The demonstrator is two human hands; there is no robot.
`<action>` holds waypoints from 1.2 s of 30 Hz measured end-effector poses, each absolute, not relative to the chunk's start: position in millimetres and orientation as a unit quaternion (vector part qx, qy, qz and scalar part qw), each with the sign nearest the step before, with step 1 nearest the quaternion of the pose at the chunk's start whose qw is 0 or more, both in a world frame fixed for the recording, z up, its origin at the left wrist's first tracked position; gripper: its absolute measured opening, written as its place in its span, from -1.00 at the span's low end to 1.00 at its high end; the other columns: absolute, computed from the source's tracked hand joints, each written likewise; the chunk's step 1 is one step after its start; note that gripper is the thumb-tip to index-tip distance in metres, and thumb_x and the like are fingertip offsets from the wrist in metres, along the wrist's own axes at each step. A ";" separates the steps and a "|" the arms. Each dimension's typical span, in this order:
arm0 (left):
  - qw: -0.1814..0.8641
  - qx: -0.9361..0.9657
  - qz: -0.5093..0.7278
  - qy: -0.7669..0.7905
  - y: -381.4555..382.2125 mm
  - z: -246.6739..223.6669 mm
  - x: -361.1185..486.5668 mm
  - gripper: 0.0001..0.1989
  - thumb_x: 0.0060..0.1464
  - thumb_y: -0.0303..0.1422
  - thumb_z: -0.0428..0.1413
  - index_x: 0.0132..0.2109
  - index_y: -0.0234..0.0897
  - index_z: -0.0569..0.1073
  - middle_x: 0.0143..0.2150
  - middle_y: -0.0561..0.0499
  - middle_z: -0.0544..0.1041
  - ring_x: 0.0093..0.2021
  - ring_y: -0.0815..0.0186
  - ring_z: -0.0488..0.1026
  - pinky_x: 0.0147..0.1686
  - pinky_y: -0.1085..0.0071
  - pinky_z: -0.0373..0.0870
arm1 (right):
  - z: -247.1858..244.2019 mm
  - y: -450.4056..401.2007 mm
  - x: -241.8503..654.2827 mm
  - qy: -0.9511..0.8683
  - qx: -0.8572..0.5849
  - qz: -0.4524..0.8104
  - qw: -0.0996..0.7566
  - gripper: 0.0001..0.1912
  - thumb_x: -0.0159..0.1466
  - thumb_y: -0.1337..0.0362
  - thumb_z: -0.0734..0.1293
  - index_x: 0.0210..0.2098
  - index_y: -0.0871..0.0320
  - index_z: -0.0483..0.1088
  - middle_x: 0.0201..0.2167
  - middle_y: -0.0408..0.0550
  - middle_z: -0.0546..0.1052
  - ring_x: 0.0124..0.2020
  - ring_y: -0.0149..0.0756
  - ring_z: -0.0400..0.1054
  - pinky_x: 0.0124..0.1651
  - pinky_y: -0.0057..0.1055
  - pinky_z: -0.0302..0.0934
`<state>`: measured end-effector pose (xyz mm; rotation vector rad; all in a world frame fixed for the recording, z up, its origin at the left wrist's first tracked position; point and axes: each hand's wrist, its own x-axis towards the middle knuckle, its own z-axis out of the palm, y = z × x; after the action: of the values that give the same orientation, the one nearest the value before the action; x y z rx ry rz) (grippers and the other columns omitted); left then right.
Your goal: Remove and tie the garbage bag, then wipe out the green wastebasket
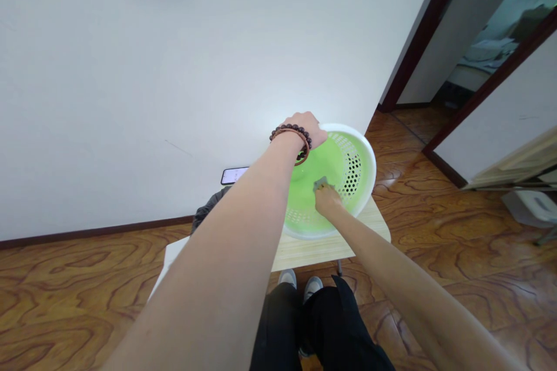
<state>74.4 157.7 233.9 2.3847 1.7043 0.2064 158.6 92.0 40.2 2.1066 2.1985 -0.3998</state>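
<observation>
A round green plastic basket (319,156) with a white rim and perforated sides sits on a small light-wood table (296,252). My left hand (308,127), with a beaded bracelet at the wrist, is closed over the basket's far rim; its fingertips are hidden. Inside the basket, my right hand (328,200) holds a small grey cloth (321,182) against the green inner surface. Yellowish bits show at the fingers, too small to make out.
A phone (234,175) with a lit screen lies left of the basket by the white wall (174,69). Dark bunched fabric (209,208) is partly behind my left arm. A doorway opens at right, and a white bin-like container (528,207) stands on the wood-patterned floor (435,232).
</observation>
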 end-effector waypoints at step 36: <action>0.092 0.802 0.104 0.581 158.5 232.8 61.7 -0.60 -0.14 -0.28 0.11 -0.08 -0.15 0.55 -0.28 -0.09 0.56 -0.26 0.19 0.46 -0.31 0.38 0.34 | 42.1 91.8 122.0 0.799 0.576 -0.173 -0.008 -0.67 0.29 0.40 0.11 -0.06 0.26 0.42 -0.11 0.12 0.52 -0.08 -0.17 0.35 -0.05 -0.34 0.15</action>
<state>61.7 158.5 232.8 2.3821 1.7259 0.3097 122.0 91.8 42.1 1.8177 2.5224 -0.5471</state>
